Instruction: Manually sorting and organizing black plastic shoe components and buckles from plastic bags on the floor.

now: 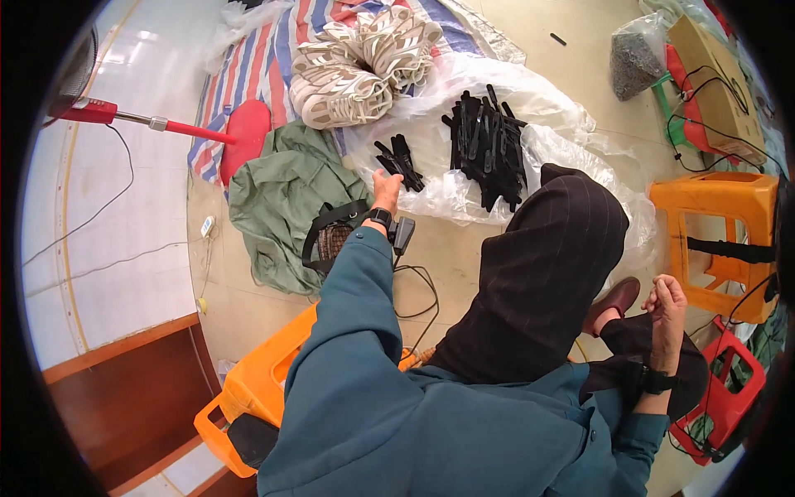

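My left hand (pixel 387 190) reaches forward to the near edge of a small bundle of slim black strips (pixel 400 161) on clear plastic sheeting. Its fingers are apart, with the tips beside the strips; I see nothing held in them. To the right of that bundle lies a larger heap of similar black strips (pixel 487 145), some with a glossy face. My right hand (pixel 665 300) is raised over my right leg, fingers curled and pressed together. Whether anything small sits in that pinch is too fine to make out.
Beige-and-white sneakers (pixel 356 70) are bunched beyond the plastic sheeting (pixel 546 108). Left of my left hand lie a green cloth (pixel 277 199) and a red stand base (pixel 247 137). Orange stools (pixel 716 195) stand at right and beside me; a cardboard box (pixel 716 83) sits far right.
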Action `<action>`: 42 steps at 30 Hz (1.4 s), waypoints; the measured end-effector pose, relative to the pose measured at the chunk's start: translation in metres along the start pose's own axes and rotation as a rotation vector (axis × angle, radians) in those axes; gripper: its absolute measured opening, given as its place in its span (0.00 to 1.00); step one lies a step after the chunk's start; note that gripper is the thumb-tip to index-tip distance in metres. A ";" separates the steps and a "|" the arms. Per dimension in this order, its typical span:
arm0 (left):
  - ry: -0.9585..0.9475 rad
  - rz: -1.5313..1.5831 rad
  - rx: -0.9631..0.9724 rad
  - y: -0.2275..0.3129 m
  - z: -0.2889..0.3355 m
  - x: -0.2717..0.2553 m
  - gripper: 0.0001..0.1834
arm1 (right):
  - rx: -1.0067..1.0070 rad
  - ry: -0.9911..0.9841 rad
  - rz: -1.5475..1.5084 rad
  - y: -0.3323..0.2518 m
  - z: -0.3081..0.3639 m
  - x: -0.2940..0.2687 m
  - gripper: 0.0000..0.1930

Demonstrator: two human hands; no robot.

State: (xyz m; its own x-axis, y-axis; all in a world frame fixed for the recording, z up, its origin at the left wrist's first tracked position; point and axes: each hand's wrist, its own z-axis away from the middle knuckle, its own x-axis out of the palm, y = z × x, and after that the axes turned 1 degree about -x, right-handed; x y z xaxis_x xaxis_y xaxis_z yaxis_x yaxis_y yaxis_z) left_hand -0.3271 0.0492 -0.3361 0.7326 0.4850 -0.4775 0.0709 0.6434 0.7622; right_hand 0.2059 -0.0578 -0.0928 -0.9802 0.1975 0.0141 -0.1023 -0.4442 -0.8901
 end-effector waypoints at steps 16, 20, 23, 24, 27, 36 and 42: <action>-0.922 -0.004 0.275 -0.066 0.128 0.093 0.08 | 0.038 -0.105 -0.012 -0.018 0.007 0.022 0.08; -1.083 -0.063 0.291 -0.051 0.153 0.124 0.08 | 0.116 -0.039 0.008 -0.036 0.022 0.017 0.07; -1.126 -0.112 0.298 -0.048 0.151 0.122 0.09 | -0.011 -0.123 -0.020 -0.039 0.027 0.008 0.07; -1.133 -0.127 0.299 -0.046 0.149 0.119 0.09 | -0.009 -0.122 0.010 -0.040 0.027 0.006 0.07; -1.148 -0.157 0.299 -0.041 0.144 0.111 0.09 | 0.011 -0.106 0.020 -0.028 0.019 0.007 0.06; -1.171 -0.162 0.316 -0.009 0.125 0.101 0.10 | 0.153 -0.200 0.622 0.087 -0.063 0.013 0.07; -1.134 -0.109 0.306 0.015 0.115 0.101 0.11 | 0.163 0.078 0.899 0.179 -0.126 0.039 0.08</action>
State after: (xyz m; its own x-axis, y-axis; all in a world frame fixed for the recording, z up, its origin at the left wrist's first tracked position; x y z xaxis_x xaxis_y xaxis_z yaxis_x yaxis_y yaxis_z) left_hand -0.1740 0.0397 -0.3222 0.8843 -0.4669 -0.0025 0.2162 0.4048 0.8885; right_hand 0.1705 -0.0198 -0.3086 -0.6891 -0.2265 -0.6884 0.6647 -0.5760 -0.4758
